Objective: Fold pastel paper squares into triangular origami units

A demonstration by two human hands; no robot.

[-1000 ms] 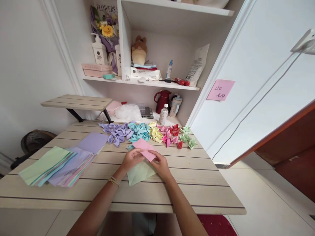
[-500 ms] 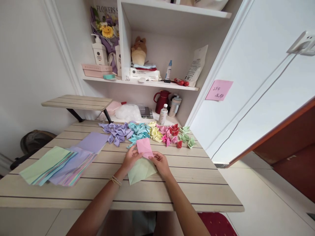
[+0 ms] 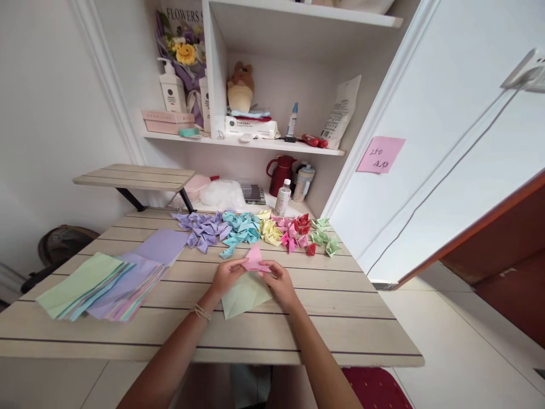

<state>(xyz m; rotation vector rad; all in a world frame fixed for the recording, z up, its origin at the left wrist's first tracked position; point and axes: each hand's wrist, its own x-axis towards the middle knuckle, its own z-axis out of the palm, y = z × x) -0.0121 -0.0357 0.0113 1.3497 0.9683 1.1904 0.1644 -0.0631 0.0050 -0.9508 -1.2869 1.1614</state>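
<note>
A pink sheet of origami paper (image 3: 254, 259), partly folded with one corner pointing up and away, is pinched between both hands. My left hand (image 3: 227, 276) grips its left side and my right hand (image 3: 277, 279) its right side. Under the hands a pale green sheet (image 3: 244, 296) with creases lies flat on the table. Just beyond them spreads a row of folded paper pieces: purple (image 3: 204, 232), blue (image 3: 242, 228), yellow (image 3: 269, 232), pink (image 3: 291, 234), red (image 3: 311, 249) and green (image 3: 332, 246).
Stacks of coloured paper (image 3: 85, 284) fan out on the table's left, beside a purple sheet (image 3: 164, 245). A small raised stand (image 3: 136, 176) is at the back left. Behind the row stand a clear bottle (image 3: 283, 197) and a dark red jug (image 3: 280, 174) under the shelf (image 3: 247, 143).
The pink paper was a flatter, upright square facing me; now it is bent into a pointed shape between my fingers. Both hands have closed in around its sides.
</note>
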